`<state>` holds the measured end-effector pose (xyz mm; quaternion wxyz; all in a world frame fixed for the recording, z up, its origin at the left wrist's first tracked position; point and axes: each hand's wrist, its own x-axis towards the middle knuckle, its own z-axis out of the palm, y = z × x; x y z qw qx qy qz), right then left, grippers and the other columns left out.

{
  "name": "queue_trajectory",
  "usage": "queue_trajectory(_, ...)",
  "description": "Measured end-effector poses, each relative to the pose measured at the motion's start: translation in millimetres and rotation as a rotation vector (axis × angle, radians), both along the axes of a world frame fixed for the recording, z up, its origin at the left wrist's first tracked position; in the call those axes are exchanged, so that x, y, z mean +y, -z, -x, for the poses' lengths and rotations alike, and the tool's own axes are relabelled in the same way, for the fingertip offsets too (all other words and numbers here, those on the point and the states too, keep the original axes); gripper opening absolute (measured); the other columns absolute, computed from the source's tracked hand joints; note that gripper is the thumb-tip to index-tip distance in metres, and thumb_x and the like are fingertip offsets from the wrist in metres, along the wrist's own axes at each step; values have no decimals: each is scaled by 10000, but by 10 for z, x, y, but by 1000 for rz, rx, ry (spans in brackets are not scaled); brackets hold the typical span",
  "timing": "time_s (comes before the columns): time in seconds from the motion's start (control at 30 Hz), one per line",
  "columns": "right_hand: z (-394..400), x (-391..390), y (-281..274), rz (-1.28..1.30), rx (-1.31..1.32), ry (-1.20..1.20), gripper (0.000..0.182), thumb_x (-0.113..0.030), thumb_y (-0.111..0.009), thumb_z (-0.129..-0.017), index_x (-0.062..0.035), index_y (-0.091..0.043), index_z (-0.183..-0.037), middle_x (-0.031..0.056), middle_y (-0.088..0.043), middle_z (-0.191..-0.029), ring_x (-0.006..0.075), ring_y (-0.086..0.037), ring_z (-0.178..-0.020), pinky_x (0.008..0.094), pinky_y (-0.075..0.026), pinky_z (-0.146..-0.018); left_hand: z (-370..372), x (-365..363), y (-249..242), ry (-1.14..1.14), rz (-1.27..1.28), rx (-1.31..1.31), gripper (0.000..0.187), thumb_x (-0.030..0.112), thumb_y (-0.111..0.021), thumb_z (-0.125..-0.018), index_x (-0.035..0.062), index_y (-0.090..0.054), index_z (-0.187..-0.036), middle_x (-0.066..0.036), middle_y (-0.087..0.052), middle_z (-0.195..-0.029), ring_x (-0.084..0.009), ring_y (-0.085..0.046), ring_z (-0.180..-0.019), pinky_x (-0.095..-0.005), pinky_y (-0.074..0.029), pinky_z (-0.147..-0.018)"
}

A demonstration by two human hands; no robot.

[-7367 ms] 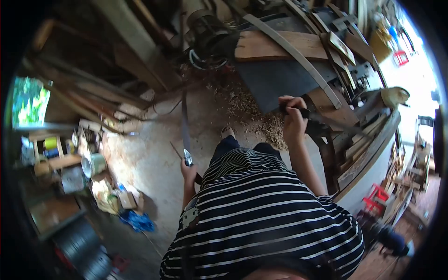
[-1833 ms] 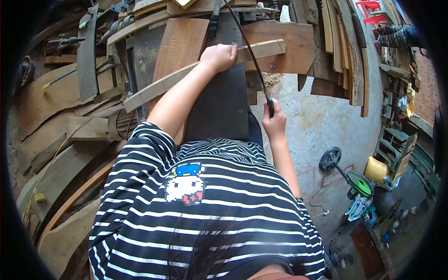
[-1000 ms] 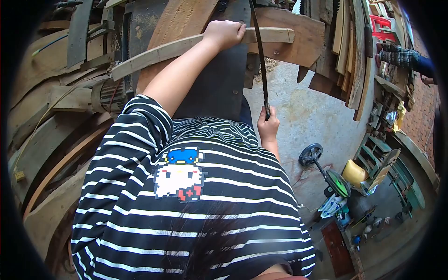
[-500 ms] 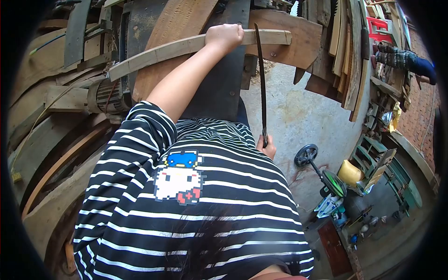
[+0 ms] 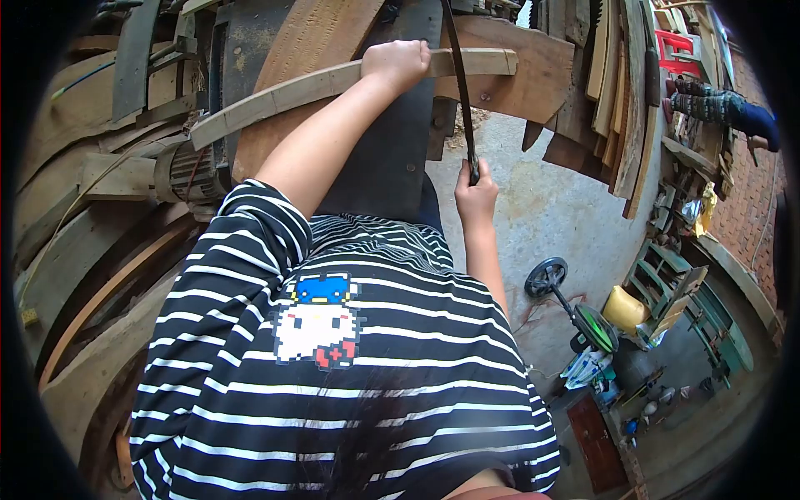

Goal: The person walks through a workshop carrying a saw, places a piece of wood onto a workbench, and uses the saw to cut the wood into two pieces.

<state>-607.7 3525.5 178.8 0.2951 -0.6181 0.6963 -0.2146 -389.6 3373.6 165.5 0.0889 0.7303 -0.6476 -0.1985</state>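
Observation:
A curved strip of wood [image 5: 287, 97] lies across the dark work surface [image 5: 379, 146], its right end sticking out past the edge over a brown board. My left hand [image 5: 396, 65] is closed around the strip near its middle, pressing it down. In my right hand [image 5: 477, 193] is the handle of a long, narrow handsaw. The saw blade [image 5: 463, 96] runs away from me and crosses the strip just right of my left hand. How deep the blade sits in the wood cannot be made out.
A motor [image 5: 192, 171] stands left of the work surface, among curved timber pieces. Stacked planks [image 5: 621, 108] lean at the right. On the concrete floor [image 5: 533, 200] is a pole with a round black base [image 5: 547, 275]. Another person's legs [image 5: 708, 107] show at far right.
My right hand has pushed forward, away from my body, carrying the saw farther across the strip. My left hand and the wood stay almost in place, shifting very slightly left.

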Motion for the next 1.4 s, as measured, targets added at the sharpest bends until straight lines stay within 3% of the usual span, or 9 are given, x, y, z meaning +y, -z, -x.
queue_trajectory(0.33,646,1331,50,-134,92,65,102,-132,-629,-851,-53,-565,-840,218,-580,-626,399,-603,-588,441,-436,-493,-19,-11,-27,18,-29,29,439,378,-337,-949,127,-678,-831,-112,-689,-807,-310,-670,-735,-445,-538,-661)
queue_trajectory(0.63,-96,-301,13,13,26,-50,125,-151,-571,-885,-27,-552,-883,258,-573,-630,464,-587,-655,475,-440,-516,-5,-7,-27,-9,1,21,454,373,-338,-952,125,-681,-792,-110,-688,-782,-301,-670,-716,-434,-537,-637)
queue_trajectory(0.87,519,1043,-65,-146,93,47,143,-147,-620,-870,-41,-545,-811,210,-558,-582,378,-598,-537,405,-410,-449,1,-4,-28,-3,-5,36,448,365,-346,-952,125,-679,-773,-112,-684,-753,-299,-669,-691,-431,-537,-617)
queue_trajectory(1.03,596,1067,88,-204,39,-6,158,-130,-624,-862,-37,-517,-793,206,-564,-600,388,-583,-545,415,-419,-470,-14,-11,20,6,32,50,442,366,-354,-949,124,-668,-755,-109,-681,-742,-295,-667,-690,-434,-534,-624)
queue_trajectory(1.13,570,1118,246,-33,-34,-163,177,-132,-627,-877,-34,-523,-772,124,-485,-520,142,-433,-420,326,-344,-421,-27,-9,6,14,23,52,436,364,-354,-948,127,-669,-761,-112,-680,-750,-297,-665,-699,-433,-534,-639)
queue_trajectory(1.17,557,1115,194,-33,-43,-162,177,-132,-627,-877,-34,-523,-772,124,-485,-520,142,-433,-420,326,-344,-421,-27,-12,1,15,22,43,436,364,-354,-948,127,-669,-761,-112,-680,-750,-297,-665,-699,-433,-534,-639)
queue_trajectory(1.23,540,1050,-82,-213,-22,45,139,-113,-603,-878,-40,-526,-787,167,-539,-560,292,-569,-475,376,-412,-457,-31,-1,-15,5,27,65,435,363,-353,-948,128,-668,-762,-114,-679,-756,-300,-663,-706,-431,-533,-651)
queue_trajectory(1.27,559,1033,-154,-246,-26,71,152,-112,-595,-890,-43,-525,-774,134,-498,-519,212,-522,-429,353,-382,-432,-29,21,-17,15,24,59,435,363,-353,-948,128,-668,-762,-114,-679,-756,-300,-663,-706,-431,-533,-651)
queue_trajectory(1.4,638,1258,-166,-251,-104,153,202,-154,-588,-904,-41,-532,-746,98,-473,-489,170,-468,-406,335,-358,-419,5,61,-42,77,15,37,430,358,-358,-946,128,-663,-749,-104,-678,-754,-290,-662,-706,-425,-530,-642)
